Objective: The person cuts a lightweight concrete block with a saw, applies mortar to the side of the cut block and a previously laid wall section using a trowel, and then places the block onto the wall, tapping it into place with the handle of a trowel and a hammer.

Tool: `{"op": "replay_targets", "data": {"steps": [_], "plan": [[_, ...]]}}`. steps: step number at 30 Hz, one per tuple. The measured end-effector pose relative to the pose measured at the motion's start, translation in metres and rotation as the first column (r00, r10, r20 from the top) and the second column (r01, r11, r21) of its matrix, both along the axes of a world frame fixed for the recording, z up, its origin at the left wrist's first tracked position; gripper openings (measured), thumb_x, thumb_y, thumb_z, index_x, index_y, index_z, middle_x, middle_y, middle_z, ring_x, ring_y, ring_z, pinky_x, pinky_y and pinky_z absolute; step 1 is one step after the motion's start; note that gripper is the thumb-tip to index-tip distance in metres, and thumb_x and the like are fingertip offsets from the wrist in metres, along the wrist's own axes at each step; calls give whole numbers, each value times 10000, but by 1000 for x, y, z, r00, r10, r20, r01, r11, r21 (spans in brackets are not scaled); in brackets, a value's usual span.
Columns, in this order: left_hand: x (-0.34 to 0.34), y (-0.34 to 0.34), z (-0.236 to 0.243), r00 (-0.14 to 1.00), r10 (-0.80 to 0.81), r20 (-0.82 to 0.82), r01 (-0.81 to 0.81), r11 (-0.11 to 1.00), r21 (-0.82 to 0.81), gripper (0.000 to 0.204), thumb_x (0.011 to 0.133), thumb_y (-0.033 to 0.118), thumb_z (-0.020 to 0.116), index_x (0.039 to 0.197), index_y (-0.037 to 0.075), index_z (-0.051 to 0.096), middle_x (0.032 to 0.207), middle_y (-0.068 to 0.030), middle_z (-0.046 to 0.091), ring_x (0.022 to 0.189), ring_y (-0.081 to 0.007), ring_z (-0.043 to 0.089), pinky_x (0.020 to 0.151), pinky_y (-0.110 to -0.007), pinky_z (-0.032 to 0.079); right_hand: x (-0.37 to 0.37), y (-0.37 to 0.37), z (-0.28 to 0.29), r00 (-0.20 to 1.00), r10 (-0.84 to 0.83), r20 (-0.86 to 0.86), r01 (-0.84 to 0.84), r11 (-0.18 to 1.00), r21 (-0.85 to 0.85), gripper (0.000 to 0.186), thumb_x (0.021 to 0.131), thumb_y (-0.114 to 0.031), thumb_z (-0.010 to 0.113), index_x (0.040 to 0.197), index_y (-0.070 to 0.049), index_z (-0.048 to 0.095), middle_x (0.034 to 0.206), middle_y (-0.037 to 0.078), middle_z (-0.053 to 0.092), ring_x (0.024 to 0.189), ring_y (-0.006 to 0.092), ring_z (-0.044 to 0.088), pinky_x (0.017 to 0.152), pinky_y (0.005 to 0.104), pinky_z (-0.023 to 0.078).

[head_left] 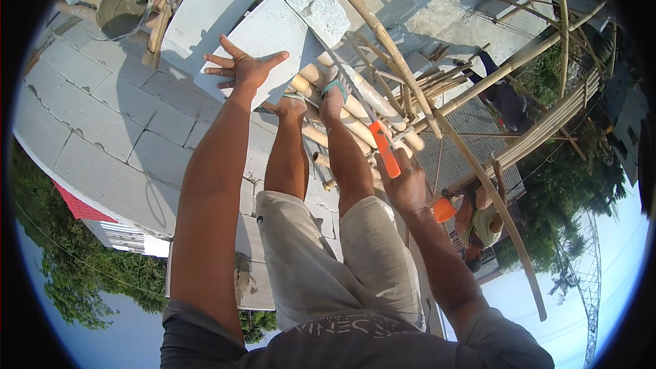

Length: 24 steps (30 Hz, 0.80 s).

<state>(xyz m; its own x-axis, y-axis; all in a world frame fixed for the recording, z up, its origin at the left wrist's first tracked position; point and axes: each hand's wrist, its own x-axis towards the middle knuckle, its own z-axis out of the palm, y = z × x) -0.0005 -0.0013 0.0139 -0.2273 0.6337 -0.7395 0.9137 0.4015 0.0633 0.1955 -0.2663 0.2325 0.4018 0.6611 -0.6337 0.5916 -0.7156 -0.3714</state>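
fingers splayed apart, the left grip [244,70] rests on a pale block [273,34] at the upper centre of the frame. right of centre, i see the right grip [404,181] clamped around an orange-handled saw [385,149], its blade slanting up and left toward the line between that block and a rough-faced piece [318,12]. bamboo poles [361,130] lie near the blade; at upper left i make out a bucket [154,1] of grey mix.

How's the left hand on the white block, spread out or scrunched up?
Spread out: the left hand rests on the white block with its fingers fanned apart and its thumb sticking out.
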Motion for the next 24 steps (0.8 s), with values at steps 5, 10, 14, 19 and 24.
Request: {"op": "replay_targets", "data": {"steps": [5,10,14,19,24], "plan": [[0,7,-4,999,11,48,-11,1000,-7,1700,485,686,938,1551,221,-302,1523,-358,-395,1405,-590,-344,1117,-774,-28,-6,66,-71,1000,-8,7,8,1000,28,317,943,-311,722,947,-32,572,642,196,639,615,426,657,540,484,530],[-1,10,-6,1000,17,-11,-17,1000,6,1670,487,668,943,1586,203,-226,1562,-344,-342,1441,-584,-288,1129,-776,22,-5,9,-24,1000,2,3,-2,998,65,286,928,-275,742,944,-28,598,688,181,663,640,408,677,544,468,538],[1,5,4,1000,10,-29,-10,1000,16,1658,492,673,938,1590,207,-213,1568,-347,-326,1448,-577,-283,1128,-778,10,-4,-30,22,998,-56,-6,56,998,-9,255,922,-227,751,929,-27,594,717,155,672,648,383,689,537,463,527],[6,0,-3,999,12,31,-12,1000,14,1656,498,665,937,1588,199,-220,1568,-347,-323,1447,-585,-274,1132,-772,5,-6,38,-74,999,-16,31,13,997,80,332,958,-356,699,982,-55,561,620,207,620,630,446,652,521,517,514],[3,0,-4,999,23,44,-24,1000,21,1672,482,663,944,1589,192,-218,1568,-351,-320,1446,-587,-273,1133,-768,1,2,56,-95,998,29,52,-27,999,-43,423,954,-457,673,1045,-57,570,649,230,644,659,462,657,583,542,530]]}}
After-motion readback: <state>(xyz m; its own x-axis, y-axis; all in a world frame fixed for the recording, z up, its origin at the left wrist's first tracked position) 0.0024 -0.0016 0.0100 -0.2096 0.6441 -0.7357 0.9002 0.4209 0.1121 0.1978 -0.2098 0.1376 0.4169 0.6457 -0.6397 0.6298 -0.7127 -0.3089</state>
